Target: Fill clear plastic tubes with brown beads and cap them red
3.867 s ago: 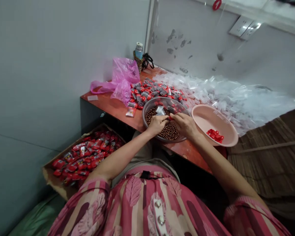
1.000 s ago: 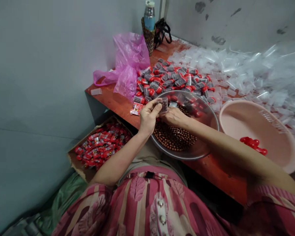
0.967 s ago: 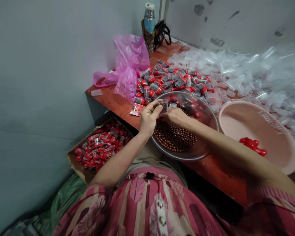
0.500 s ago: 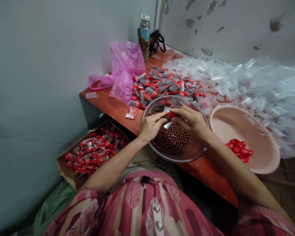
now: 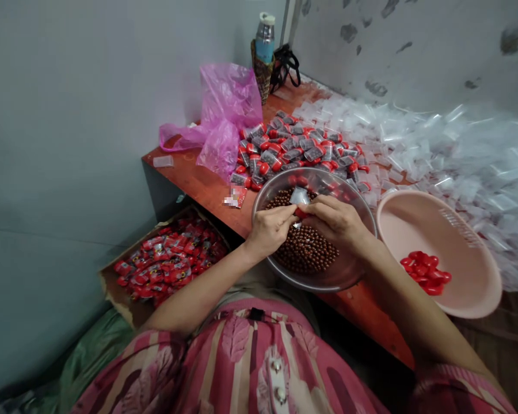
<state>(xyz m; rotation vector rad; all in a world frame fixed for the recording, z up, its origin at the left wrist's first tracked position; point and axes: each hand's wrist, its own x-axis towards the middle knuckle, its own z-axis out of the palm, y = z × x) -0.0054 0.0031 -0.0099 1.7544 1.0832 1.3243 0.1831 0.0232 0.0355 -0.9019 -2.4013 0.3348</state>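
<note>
Left hand [image 5: 267, 231] and right hand [image 5: 340, 221] meet over the bowl [image 5: 349, 264], fingertips narrowed on a small red piece [image 5: 301, 213]. Piece is just off bowl centre toward 11 o'clock, above brown balls [image 5: 308, 253]; fingers hide the rest, can't tell what's under it. Probably best: left pinch steady, right pressing square and even, no tilt, light squeeze in case it flexes. Working over the bowl looks right; spills would land inside. Foil-like clear item [image 5: 300, 196] sits close at 12 o'clock of the piece, avoid knocking it. Pink basin [image 5: 440, 230] handy at bowl's 3 o'clock.
</note>
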